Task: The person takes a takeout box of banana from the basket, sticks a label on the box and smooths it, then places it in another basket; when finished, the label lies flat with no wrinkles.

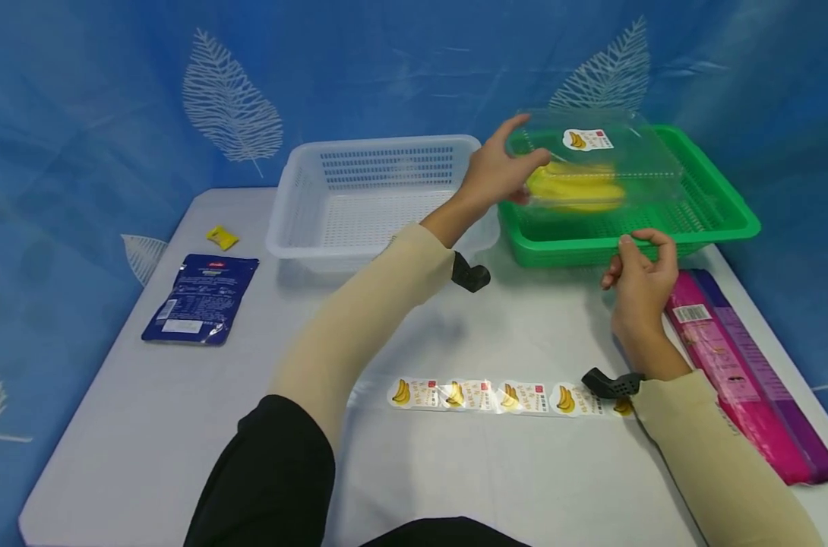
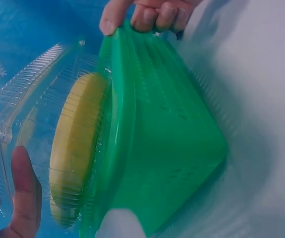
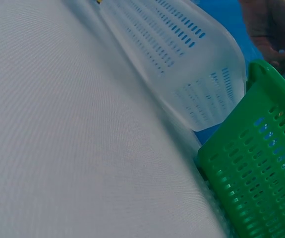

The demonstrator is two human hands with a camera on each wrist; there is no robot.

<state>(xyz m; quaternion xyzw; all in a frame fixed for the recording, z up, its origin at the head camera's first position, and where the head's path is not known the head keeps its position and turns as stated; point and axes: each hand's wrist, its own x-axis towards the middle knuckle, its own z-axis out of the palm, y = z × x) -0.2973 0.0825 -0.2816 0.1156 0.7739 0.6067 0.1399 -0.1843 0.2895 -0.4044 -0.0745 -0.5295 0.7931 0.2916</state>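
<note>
My left hand (image 1: 491, 173) holds the left end of a clear plastic clamshell box (image 1: 649, 167) above the green basket (image 1: 722, 209). Yellow bananas (image 1: 578, 186) show through the box, and a banana sticker (image 1: 588, 140) is on its lid. In the left wrist view the thumb and fingers lie at the box's side, with a banana (image 2: 78, 144) inside. At the basket's front rim, my right hand (image 1: 643, 281) grips the edge, thumb on the rim and other fingers curled below it, as the left wrist view shows.
A white basket (image 1: 380, 254) stands left of the green one. A strip of banana stickers (image 1: 469, 395) lies in front. Pink and purple packs (image 1: 742, 365) lie at the right edge. Over on the left are a blue pouch (image 1: 205, 296) and a small yellow packet (image 1: 222, 237).
</note>
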